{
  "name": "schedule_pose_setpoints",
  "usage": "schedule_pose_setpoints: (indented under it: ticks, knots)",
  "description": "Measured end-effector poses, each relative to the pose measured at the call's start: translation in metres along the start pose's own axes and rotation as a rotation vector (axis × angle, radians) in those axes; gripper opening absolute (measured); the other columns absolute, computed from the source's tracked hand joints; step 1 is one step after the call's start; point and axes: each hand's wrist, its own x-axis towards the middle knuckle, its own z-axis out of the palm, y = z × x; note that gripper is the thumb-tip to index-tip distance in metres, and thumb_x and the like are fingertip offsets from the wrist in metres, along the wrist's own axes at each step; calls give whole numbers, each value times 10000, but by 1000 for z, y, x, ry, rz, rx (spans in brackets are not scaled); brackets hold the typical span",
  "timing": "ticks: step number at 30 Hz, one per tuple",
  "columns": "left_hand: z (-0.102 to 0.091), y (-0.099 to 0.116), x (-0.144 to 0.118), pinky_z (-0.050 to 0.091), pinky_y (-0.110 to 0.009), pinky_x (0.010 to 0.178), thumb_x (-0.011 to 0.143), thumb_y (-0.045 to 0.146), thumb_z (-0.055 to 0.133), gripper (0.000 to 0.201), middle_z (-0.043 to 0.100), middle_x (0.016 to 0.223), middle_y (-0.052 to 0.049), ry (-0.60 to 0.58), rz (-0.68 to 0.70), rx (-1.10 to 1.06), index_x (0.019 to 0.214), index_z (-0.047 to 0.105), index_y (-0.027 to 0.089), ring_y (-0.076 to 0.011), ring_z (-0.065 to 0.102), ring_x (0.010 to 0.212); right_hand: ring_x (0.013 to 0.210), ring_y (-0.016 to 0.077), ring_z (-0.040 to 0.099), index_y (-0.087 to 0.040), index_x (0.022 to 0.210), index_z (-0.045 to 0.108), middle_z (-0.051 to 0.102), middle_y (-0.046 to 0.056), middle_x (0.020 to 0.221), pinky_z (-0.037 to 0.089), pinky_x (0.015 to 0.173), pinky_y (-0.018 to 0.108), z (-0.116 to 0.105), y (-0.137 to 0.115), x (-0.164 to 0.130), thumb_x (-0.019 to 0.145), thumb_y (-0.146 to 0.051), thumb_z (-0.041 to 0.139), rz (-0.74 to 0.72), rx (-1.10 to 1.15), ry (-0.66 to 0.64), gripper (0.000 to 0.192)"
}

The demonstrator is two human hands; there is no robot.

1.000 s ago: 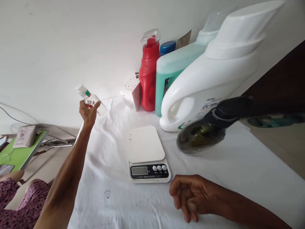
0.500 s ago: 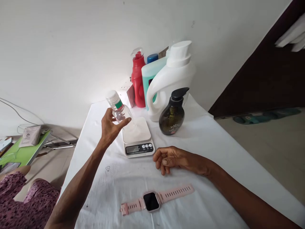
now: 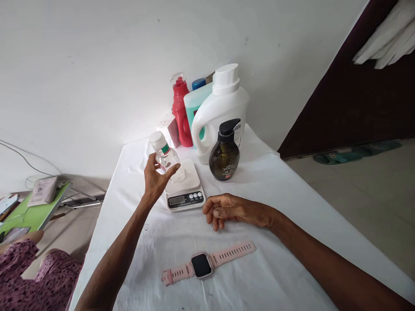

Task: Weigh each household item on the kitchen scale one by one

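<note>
My left hand (image 3: 156, 178) grips a small clear bottle (image 3: 166, 156) with a white cap and a green and red band, holding it tilted just over the white platform of a small kitchen scale (image 3: 183, 189). Whether the bottle's base touches the platform I cannot tell. My right hand (image 3: 231, 210) rests loosely curled on the white cloth (image 3: 292, 207) just right of the scale, holding nothing. A pink smartwatch (image 3: 205, 264) lies flat on the cloth in front of me.
Behind the scale stand a dark pump bottle (image 3: 225, 152), a large white detergent jug (image 3: 218, 112), a teal jug (image 3: 193, 103), a red spray bottle (image 3: 179, 109) and a small white box (image 3: 167, 130). A green folding table (image 3: 30, 211) sits low on the left. A dark door (image 3: 353, 99) is at right.
The view pulled back from the bottles. My left hand brought the clear bottle from the left edge rightward and down to the scale. My right hand stayed on the cloth.
</note>
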Motion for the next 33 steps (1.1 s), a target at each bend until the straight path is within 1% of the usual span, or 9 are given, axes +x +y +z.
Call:
schedule_pose_setpoints:
  ticks: [2, 4, 5, 7, 10, 13, 19, 28, 33]
  knots:
    - [-3, -8, -1, 548, -403, 929, 793, 636, 822, 634, 724, 1175, -85, -8, 31, -88, 1245, 653, 224, -249, 694, 1060, 890, 172, 742, -136, 1129, 695, 747, 80, 1039, 560, 824, 310, 1, -1, 0, 865, -535, 867, 1, -1, 0, 509]
    - [-8, -23, -1, 539, -395, 952, 880, 749, 659, 675, 701, 1275, -115, -9, 43, -212, 1300, 651, 221, -252, 670, 1132, 898, 176, 743, -139, 1130, 696, 746, 80, 1045, 560, 826, 312, 0, 0, 0, 862, -538, 867, 2, -2, 2, 510]
    - [-10, -32, -1, 539, -389, 950, 913, 789, 569, 698, 696, 1294, -125, -5, 19, -276, 1305, 654, 218, -250, 670, 1140, 905, 178, 743, -141, 1134, 696, 746, 81, 1052, 561, 832, 315, 0, 0, 0, 866, -537, 865, 3, -4, 5, 507]
    - [-13, -53, -2, 547, -374, 902, 938, 832, 454, 743, 708, 1256, -139, 28, -100, -374, 1268, 666, 201, -239, 700, 1079, 911, 180, 744, -144, 1141, 698, 744, 80, 1061, 563, 841, 319, -1, 1, 1, 874, -534, 860, 4, -11, 7, 499]
    - [-16, -81, -8, 557, -356, 779, 919, 842, 491, 745, 732, 1097, -139, 100, -282, -387, 1167, 677, 164, -221, 732, 886, 908, 180, 744, -147, 1140, 699, 741, 78, 1060, 565, 853, 325, -1, 3, 1, 885, -534, 851, 2, -13, 12, 488]
    - [-18, -97, -17, 560, -341, 722, 921, 790, 571, 670, 734, 992, -108, 111, -302, -351, 1117, 682, 159, -203, 726, 794, 910, 180, 741, -151, 1135, 696, 740, 76, 1055, 563, 852, 327, -1, 3, 1, 891, -539, 843, 6, -12, 18, 481]
    - [-20, -98, -22, 552, -329, 745, 968, 725, 573, 588, 738, 908, -84, 32, -253, -281, 1045, 714, 160, -185, 702, 789, 904, 188, 735, -150, 1136, 690, 741, 81, 1048, 560, 832, 331, 0, 2, 2, 890, -548, 835, 14, -20, 28, 491]
    - [-18, -100, -20, 545, -339, 748, 976, 735, 535, 596, 743, 886, -86, 17, -241, -240, 1008, 720, 169, -189, 693, 782, 910, 183, 736, -153, 1148, 687, 741, 79, 1058, 555, 838, 323, 3, 0, 0, 899, -531, 831, 14, -35, 44, 474]
    - [-19, -95, -20, 549, -345, 772, 984, 685, 554, 537, 746, 887, -85, 13, -246, -184, 989, 723, 175, -191, 693, 793, 914, 185, 735, -154, 1146, 688, 737, 80, 1066, 562, 854, 334, 5, -1, -1, 902, -537, 827, 18, -47, 52, 476]
